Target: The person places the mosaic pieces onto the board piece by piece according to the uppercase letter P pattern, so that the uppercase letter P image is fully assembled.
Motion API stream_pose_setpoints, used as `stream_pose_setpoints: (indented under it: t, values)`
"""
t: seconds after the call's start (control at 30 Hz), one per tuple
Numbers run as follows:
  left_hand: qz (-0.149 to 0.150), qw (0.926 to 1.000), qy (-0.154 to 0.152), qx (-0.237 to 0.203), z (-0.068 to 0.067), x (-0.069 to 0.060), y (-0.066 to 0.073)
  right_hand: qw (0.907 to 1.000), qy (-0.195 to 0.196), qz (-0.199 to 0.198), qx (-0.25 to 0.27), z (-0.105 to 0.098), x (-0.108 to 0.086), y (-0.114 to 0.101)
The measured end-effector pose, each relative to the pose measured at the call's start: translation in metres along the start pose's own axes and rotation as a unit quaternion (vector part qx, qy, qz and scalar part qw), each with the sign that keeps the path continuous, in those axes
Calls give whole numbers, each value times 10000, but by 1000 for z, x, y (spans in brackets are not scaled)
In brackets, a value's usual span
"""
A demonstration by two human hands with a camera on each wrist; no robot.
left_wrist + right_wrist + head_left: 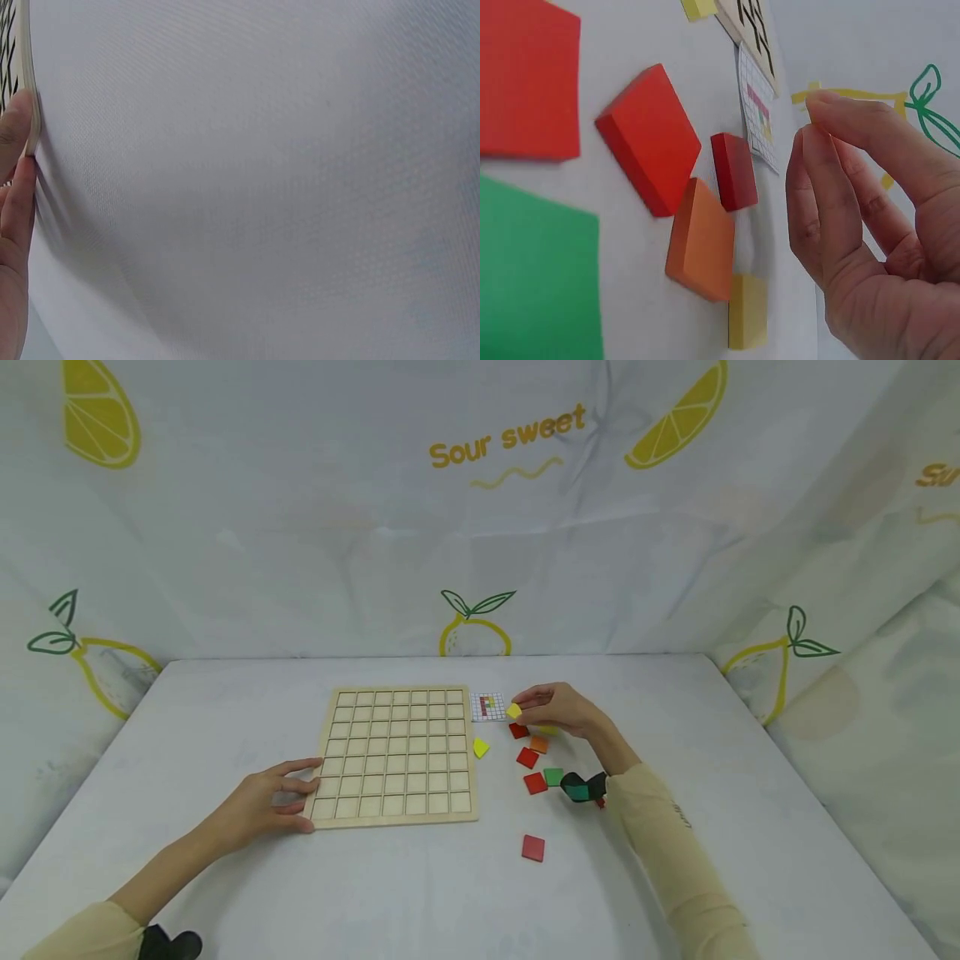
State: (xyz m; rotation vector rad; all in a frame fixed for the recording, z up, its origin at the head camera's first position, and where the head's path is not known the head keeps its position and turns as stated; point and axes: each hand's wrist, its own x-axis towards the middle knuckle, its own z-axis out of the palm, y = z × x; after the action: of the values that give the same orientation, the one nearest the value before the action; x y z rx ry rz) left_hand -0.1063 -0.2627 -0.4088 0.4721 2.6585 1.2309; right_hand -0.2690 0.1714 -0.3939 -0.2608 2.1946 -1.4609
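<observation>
a small flat yellow tile (513,711) is sitting clamped between the fingers of the right hand (558,708), just right of centre in the head view. the left hand (264,799), at lower left, is touching the left edge of a pale wooden grid board (397,755), its fingers spreading apart. the board is lying on the white counter (420,885), below and left of centre. a small white card with a printed coloured grid (488,707) is lying by its upper right corner. several red square tiles (528,757), an orange tile (539,744) and a green tile (553,777) are lying scattered right of centre, near the right hand.
</observation>
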Motion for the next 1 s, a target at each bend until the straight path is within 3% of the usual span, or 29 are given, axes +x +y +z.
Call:
stream_pose_setpoints:
  t: [0.37,0.57,1.0]
  values:
    - [90,9999,113,-25,1,1,-2,9992,-235,-143,302,28,23,-20]
    - [152,9998,117,73,2,1,-1,9990,-308,-281,171,44,37,-27]
    - [140,9997,154,163,1,1,0,9963,-525,-454,507,74,54,-42]
